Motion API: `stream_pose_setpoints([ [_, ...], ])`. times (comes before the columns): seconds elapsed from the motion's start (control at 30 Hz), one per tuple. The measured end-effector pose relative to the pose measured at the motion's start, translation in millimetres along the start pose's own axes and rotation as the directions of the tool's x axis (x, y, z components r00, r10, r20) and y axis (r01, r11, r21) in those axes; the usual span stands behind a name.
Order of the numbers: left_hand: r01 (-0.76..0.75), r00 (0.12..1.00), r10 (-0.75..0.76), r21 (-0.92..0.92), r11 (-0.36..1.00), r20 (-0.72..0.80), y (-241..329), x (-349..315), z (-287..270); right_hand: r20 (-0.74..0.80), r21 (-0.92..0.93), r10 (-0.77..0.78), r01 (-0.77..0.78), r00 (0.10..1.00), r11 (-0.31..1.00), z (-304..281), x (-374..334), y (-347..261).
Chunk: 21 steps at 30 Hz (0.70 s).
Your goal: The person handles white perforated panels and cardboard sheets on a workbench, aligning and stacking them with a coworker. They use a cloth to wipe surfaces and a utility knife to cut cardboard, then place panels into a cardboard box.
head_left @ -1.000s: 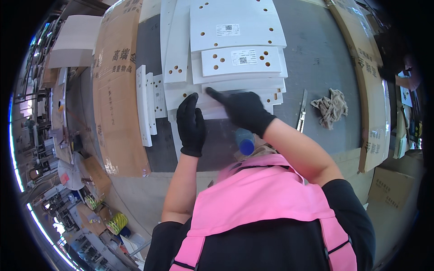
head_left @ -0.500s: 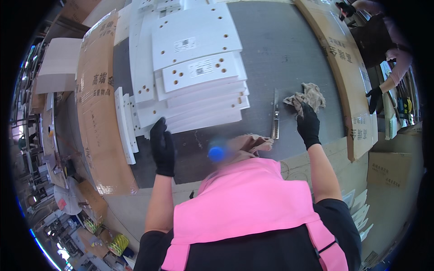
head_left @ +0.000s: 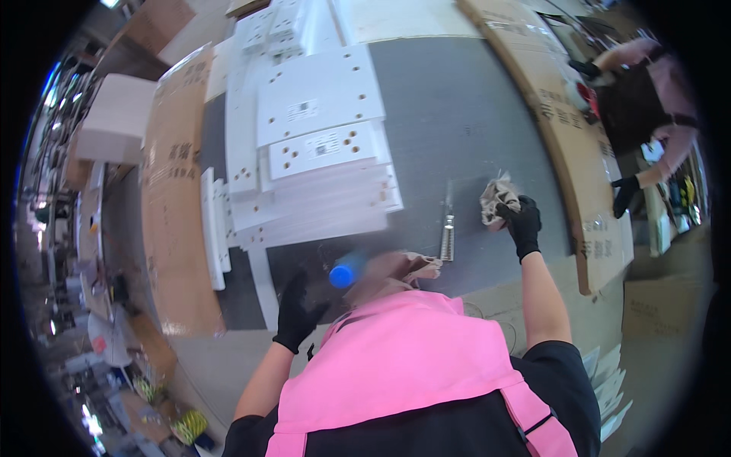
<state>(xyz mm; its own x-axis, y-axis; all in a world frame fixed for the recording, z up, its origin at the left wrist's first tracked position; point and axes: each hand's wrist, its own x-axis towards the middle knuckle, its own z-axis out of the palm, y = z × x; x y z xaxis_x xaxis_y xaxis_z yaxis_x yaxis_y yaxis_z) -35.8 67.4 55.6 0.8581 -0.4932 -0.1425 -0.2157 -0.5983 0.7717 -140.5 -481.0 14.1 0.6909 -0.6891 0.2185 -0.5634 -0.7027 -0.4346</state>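
Observation:
My right hand [head_left: 522, 226], in a black glove, closes on a crumpled beige rag [head_left: 496, 199] at the right side of the dark tabletop [head_left: 426, 99]. By the table's near edge is my left hand [head_left: 298, 314], also gloved, its thumb and fingers apart and holding nothing. Just left of it, a narrow white strip [head_left: 263, 289] juts from under a stack of white drilled panels [head_left: 320, 99]. A blue cap [head_left: 341, 275], its bottle blurred, stands right of my left hand. Another brownish cloth [head_left: 415, 266] lies against my pink apron. Between cloth and rag rests a slim metal utility knife [head_left: 448, 238].
Long cardboard cartons flank the table on the left [head_left: 177, 190] and right [head_left: 556, 129]. Several short white strips [head_left: 215, 228] lean beside the left carton. Beyond the right carton, another person [head_left: 647, 107] in black gloves works, one hand near its edge.
My left hand has come back from the stack toward me, and the white strip now sticks out there. My right hand has gathered up the rag. The view has shifted.

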Motion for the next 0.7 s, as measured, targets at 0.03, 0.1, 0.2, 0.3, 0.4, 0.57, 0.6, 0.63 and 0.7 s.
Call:
stream_pose_setpoints([
  [0.03, 0.065, 0.991, -0.071, 0.054, 0.996, 0.116, 0.8, 2.8, 8.2, 0.211, 0.437, 0.187, -0.263, 0.960, 0.860, -14.4, 1.9, -7.6],
  [0.1, 0.011, 0.984, 0.012, -0.128, 0.992, 0.177, -1.5, 11.7, 28.7, 0.046, 0.570, 0.033, -0.053, 0.998, 0.820, -34.2, -11.2, -32.3],
  [0.2, -0.035, 0.986, 0.076, -0.257, 0.966, 0.148, -9.0, 28.2, 58.4, 0.187, 0.935, 0.059, -0.196, 0.981, 0.295, -69.7, -23.5, -68.0],
  [0.3, -0.047, 0.993, 0.067, -0.191, 0.980, 0.100, -20.6, 42.2, 73.7, 0.218, 0.970, 0.002, -0.217, 0.976, 0.108, -103.0, -35.5, -101.0],
  [0.4, -0.148, 0.986, 0.166, -0.295, 0.944, 0.035, -31.1, 55.6, 82.6, 0.231, 0.916, -0.048, -0.200, 0.972, 0.349, -127.9, -50.0, -122.1],
  [0.57, -0.005, 0.999, 0.014, -0.255, 0.967, 0.035, -26.9, 74.2, 81.8, 0.481, 0.821, -0.094, -0.410, 0.872, 0.396, -118.1, -71.6, -137.3],
  [0.6, 0.071, 0.997, -0.059, -0.233, 0.970, 0.058, -17.6, 81.4, 81.7, 0.505, 0.835, -0.150, -0.437, 0.850, 0.334, -111.0, -74.0, -140.0],
  [0.63, -0.022, 1.000, 0.018, -0.370, 0.929, -0.013, -6.8, 78.1, 77.4, 0.487, 0.829, -0.139, -0.406, 0.862, 0.383, -104.0, -70.7, -143.2],
  [0.7, -0.133, 0.991, 0.123, -0.458, 0.879, -0.053, 22.0, 74.4, 66.6, 0.378, 0.891, -0.335, -0.241, 0.863, 0.386, -96.7, -63.0, -152.0],
])
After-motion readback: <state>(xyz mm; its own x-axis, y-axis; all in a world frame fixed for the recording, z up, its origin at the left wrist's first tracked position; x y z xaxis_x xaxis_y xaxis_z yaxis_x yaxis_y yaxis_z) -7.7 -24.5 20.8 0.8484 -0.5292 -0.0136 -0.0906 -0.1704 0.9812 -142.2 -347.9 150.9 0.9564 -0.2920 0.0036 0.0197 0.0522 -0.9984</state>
